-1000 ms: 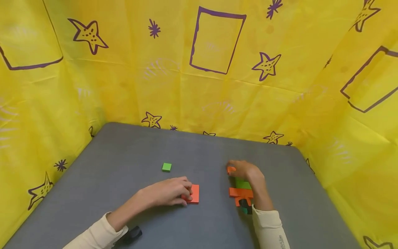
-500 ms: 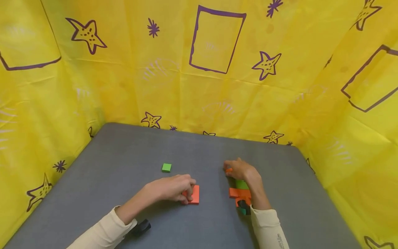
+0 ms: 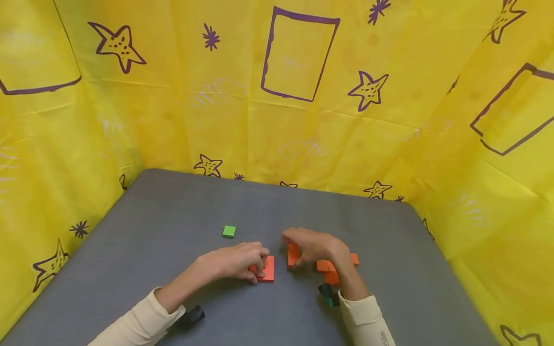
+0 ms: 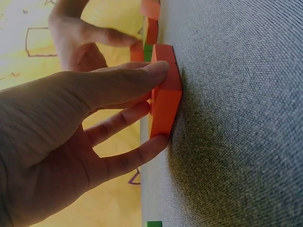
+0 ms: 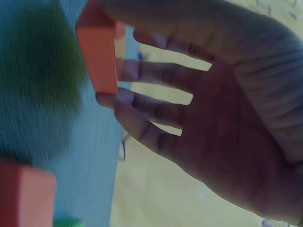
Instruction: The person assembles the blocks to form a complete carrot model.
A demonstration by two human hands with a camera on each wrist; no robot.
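Note:
My left hand [image 3: 233, 262] rests over flat orange-red blocks [image 3: 269, 270] on the grey table. In the left wrist view its thumb lies on top of the orange blocks [image 4: 166, 106], while a fingertip touches their lower end; the fingers hold them from both sides. Just to the right, my right hand [image 3: 313, 246] grips a long orange block [image 3: 293, 255]. The right wrist view shows that orange block [image 5: 98, 59] pinched between thumb and fingertips, tilted, with its shadow on the table. A narrow gap separates it from the left hand's blocks in the head view.
A small green block [image 3: 229, 231] lies beyond my left hand. Several orange blocks [image 3: 332, 278] sit under my right forearm, partly hidden by it. Black straps [image 3: 192, 315] hang at both wrists. Yellow patterned cloth [image 3: 242, 120] walls in the grey table [image 3: 182, 206] at back and sides.
My right hand has picked up the orange block and carried it left, close to the left hand's blocks. The left hand stays nearly in place on its blocks.

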